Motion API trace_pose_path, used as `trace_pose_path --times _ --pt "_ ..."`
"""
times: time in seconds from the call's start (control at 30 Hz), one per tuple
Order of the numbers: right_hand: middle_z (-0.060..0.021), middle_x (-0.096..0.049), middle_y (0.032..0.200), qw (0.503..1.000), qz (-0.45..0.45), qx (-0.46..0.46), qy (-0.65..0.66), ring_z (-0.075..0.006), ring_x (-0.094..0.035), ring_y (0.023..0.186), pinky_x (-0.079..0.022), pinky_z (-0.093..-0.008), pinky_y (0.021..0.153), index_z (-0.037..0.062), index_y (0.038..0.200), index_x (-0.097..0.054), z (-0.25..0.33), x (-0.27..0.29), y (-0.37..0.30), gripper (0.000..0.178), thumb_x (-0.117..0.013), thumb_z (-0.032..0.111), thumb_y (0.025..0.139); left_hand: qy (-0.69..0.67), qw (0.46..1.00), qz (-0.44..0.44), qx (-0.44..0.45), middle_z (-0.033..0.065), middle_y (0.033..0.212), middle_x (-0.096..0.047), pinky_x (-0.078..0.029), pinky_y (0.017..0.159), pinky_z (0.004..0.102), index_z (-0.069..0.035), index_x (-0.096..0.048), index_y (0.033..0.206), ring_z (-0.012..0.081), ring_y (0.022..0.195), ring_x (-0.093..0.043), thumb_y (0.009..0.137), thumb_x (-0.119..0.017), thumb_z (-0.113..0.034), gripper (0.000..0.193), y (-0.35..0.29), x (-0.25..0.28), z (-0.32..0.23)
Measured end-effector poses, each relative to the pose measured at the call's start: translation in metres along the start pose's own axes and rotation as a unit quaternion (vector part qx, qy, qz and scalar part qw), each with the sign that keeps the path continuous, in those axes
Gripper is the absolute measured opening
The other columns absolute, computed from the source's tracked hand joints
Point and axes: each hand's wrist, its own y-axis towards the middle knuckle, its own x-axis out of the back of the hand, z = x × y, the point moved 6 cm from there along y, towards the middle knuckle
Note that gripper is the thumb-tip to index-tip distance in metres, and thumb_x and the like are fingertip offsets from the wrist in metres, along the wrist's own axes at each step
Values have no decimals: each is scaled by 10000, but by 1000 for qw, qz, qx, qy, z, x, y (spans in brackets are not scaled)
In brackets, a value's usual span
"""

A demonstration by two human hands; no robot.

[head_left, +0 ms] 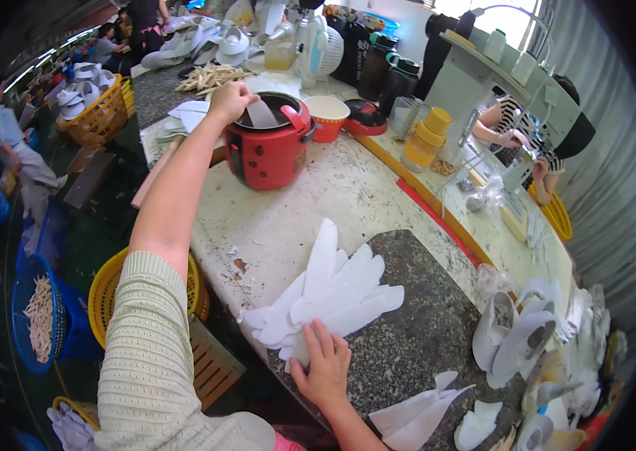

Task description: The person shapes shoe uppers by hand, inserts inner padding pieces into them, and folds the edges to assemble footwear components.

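Note:
My left hand [233, 101] reaches out over a red rice cooker [269, 161] with its lid off. Its fingers pinch a thin whitish cut piece [262, 115], which dips into the pot's dark mouth. What lies deeper inside the pot is hidden. Nearer to me, my right hand [324, 366] lies with fingers extended on the near edge of a fanned pile of white shoe-shaped flat pieces [333, 293]. That pile spreads across the white tabletop and a dark speckled slab [408, 316].
A red-and-white tub [327, 120] stands right of the cooker, beyond it a small fan [321, 52]. White shoe uppers [513, 338] crowd the right side. Yellow baskets [111, 289] stand at left. Across the table, a person in stripes [509, 116] works at a sewing machine.

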Motion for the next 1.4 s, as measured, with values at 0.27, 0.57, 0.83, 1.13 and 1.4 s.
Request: trace_pose_path --times 0.27,0.57,0.83,1.13,1.4 --pt "-208 -443 1330 986 -105 42 119 -375 -450 1129 -330 -435 976 10 1283 -464 -3 13 -8 657 -689 131 678 -583 698 -218 354 158 783 -657 -524 454 238 44 -553 917 229 608 -672 881 -577 -108 158 -107 54 69" --pt "-133 -560 1184 897 -257 -17 359 -184 -526 1078 -388 -321 900 26 1379 -342 -3 139 -21 662 -627 89 784 -637 765 -91 42 131 856 -648 -565 617 277 34 -634 970 193 712 -674 847 -580 -24 146 -164 117 -232" --pt "-119 -600 1085 792 -345 -75 498 -158 -595 917 -439 -272 829 11 1349 -341 -109 256 -80 593 -642 105 847 -618 717 309 -88 102 946 -671 -522 714 225 55 -605 1097 144 817 -664 879 -620 -167 312 -337 65 -457" --pt "-65 -632 1056 707 -399 -159 562 -123 -580 945 -454 -246 749 15 1039 -625 -166 210 -246 181 -598 88 876 -252 877 349 -212 133 861 -648 -461 681 272 8 -613 1063 110 811 -607 904 -557 -289 342 -425 -23 -371" --pt "-67 -629 1015 849 -350 -170 358 -119 -583 849 -464 -248 732 12 974 -631 -137 175 -261 133 -612 5 842 -553 622 552 53 45 1022 -627 -477 846 286 -4 -523 1165 114 947 -594 821 -625 -15 359 -483 -40 -378"
